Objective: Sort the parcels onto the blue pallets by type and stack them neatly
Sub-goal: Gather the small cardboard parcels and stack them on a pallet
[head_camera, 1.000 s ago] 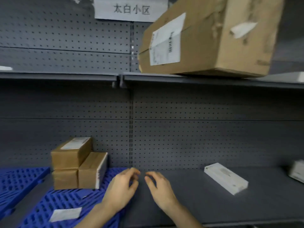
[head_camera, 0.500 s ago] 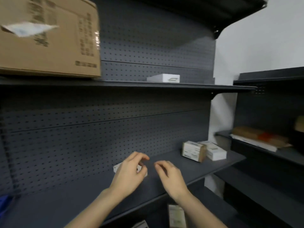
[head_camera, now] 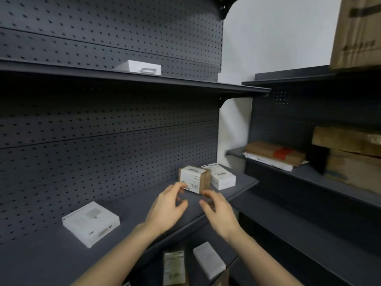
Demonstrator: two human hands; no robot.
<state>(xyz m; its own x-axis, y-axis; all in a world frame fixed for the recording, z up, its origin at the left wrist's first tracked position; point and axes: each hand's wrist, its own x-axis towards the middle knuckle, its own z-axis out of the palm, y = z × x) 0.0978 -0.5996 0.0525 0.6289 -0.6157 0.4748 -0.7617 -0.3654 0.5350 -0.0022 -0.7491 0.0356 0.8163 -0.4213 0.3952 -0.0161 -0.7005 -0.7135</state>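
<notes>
A small brown parcel (head_camera: 194,181) with a white label stands on the dark middle shelf (head_camera: 144,205), and a white box (head_camera: 219,175) sits just right of it. My left hand (head_camera: 167,209) and my right hand (head_camera: 219,213) hover side by side in front of the brown parcel, fingers apart and curled, holding nothing. The left fingertips are close to the parcel's lower left corner; contact is unclear. A flat white box (head_camera: 91,223) lies on the same shelf to the left. No blue pallet is in view.
A white box (head_camera: 142,67) rests on the upper shelf. On the lower shelf lie a labelled brown parcel (head_camera: 174,267) and a white box (head_camera: 208,260). The right-hand rack holds a flat brown parcel with red tape (head_camera: 276,153) and large cardboard boxes (head_camera: 350,159).
My view has swung right, away from the blue pallets, along the shelf to its right end. Both hands have come nearer the small brown parcel, still holding nothing.
</notes>
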